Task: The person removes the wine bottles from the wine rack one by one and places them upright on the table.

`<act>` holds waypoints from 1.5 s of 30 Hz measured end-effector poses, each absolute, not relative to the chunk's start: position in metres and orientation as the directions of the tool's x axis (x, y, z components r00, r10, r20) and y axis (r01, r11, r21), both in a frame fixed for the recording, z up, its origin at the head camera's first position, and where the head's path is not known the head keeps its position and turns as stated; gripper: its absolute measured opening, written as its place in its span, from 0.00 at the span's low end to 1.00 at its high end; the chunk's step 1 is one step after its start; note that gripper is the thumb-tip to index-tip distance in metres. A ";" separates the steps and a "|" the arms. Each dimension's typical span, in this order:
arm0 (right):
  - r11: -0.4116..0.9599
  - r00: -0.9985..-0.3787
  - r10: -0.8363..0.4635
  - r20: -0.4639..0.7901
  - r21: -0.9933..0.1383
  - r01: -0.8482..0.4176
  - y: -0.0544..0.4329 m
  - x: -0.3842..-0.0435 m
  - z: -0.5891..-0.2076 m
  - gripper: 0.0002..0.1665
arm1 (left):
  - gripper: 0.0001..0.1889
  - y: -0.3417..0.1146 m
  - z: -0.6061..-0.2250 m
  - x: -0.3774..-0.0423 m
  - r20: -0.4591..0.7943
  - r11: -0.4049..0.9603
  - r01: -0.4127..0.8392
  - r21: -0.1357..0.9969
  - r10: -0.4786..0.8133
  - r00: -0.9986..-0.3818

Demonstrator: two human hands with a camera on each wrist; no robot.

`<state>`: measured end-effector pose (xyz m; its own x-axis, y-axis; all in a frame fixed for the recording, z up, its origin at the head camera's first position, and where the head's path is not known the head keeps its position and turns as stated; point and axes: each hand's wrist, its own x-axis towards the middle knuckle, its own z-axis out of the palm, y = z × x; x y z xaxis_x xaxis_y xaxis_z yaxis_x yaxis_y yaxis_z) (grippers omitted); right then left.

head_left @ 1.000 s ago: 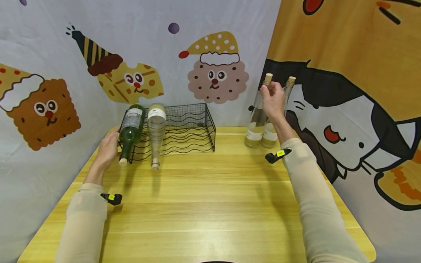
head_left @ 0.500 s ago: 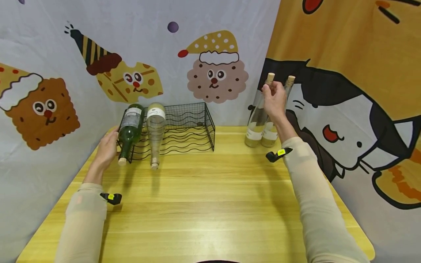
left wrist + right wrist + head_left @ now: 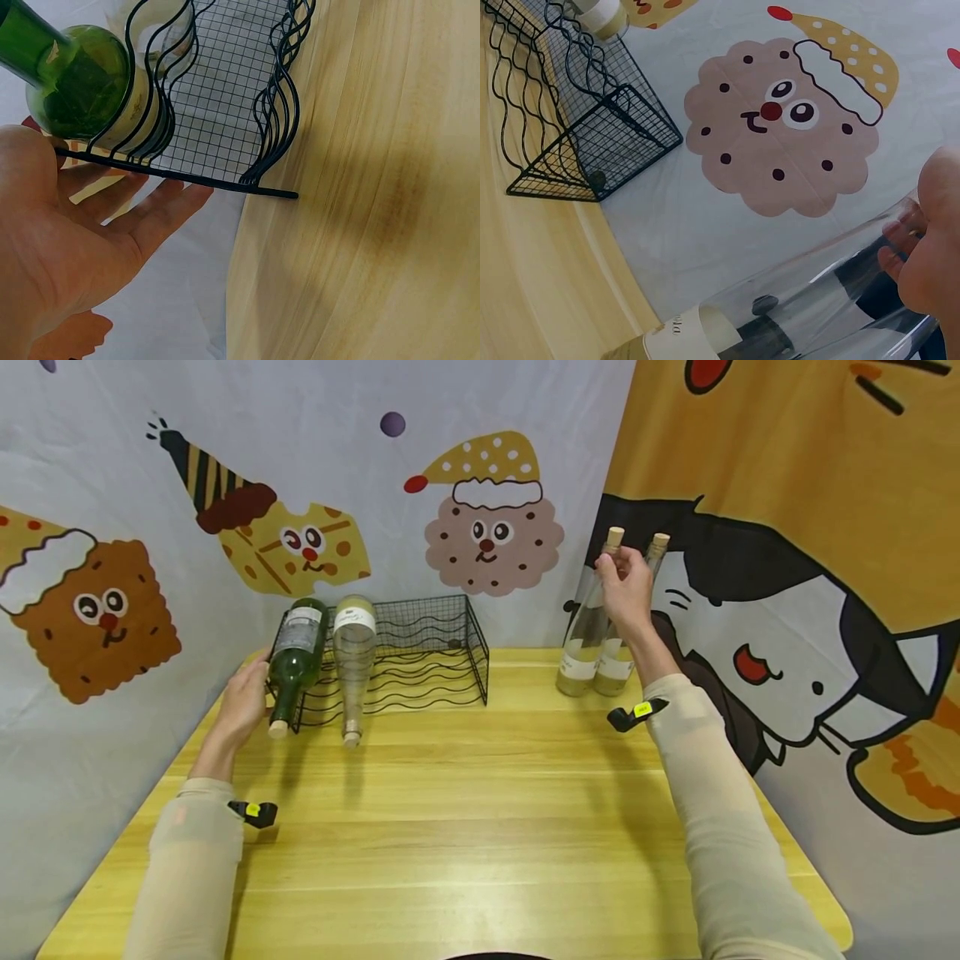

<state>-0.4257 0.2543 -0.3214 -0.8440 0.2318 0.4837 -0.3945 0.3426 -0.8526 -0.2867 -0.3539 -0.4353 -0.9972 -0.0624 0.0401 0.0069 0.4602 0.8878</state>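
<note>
In the head view, my right hand [image 3: 628, 589] grips the neck of a clear, corked glass bottle [image 3: 581, 647], which stands on the table leaning slightly right. A second corked clear bottle [image 3: 615, 668] is right beside it, partly behind my hand. At the left, my left hand [image 3: 243, 697] rests against the end of a black wire wine rack [image 3: 420, 622]. The left wrist view shows its fingers [image 3: 161, 217] extended along the outside of the rack's end frame. A green wine bottle [image 3: 300, 647] and a clear bottle [image 3: 354, 664] lie in the rack, corks toward me.
The rack stands at the back left of the wooden table [image 3: 480, 827], close to a printed cloth backdrop [image 3: 315, 435]. Wavy wires [image 3: 427, 681] form its two tiers. Another cloth, orange with a cartoon animal, hangs along the right side.
The held bottle's neck tilted slightly right, then eased back a little. The left hand stays against the rack, and the bottles in it have not moved.
</note>
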 end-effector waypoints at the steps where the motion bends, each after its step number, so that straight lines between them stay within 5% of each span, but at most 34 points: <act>1: 0.336 -0.846 0.227 0.483 -0.854 -0.397 0.254 -0.425 -0.322 0.25 | 0.36 -0.354 -0.436 -0.287 0.042 0.458 0.009 0.889 -0.062 -0.997; 24: 0.268 -0.871 0.176 0.458 -0.874 -0.405 0.258 -0.408 -0.322 0.40 | 0.37 -0.357 -0.438 -0.290 0.094 0.479 0.052 0.876 -0.065 -0.993; 45: 0.356 -0.771 0.212 0.601 -0.782 -0.512 0.233 -0.371 -0.307 0.39 | 0.36 -0.353 -0.436 -0.287 0.100 0.471 0.057 0.880 -0.066 -0.993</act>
<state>-0.3715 0.2329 -0.3072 -0.7708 0.2115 0.6009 -0.5118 0.3561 -0.7818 -0.2871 -0.3533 -0.4364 -0.9928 -0.0664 0.0996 0.0568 0.4712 0.8802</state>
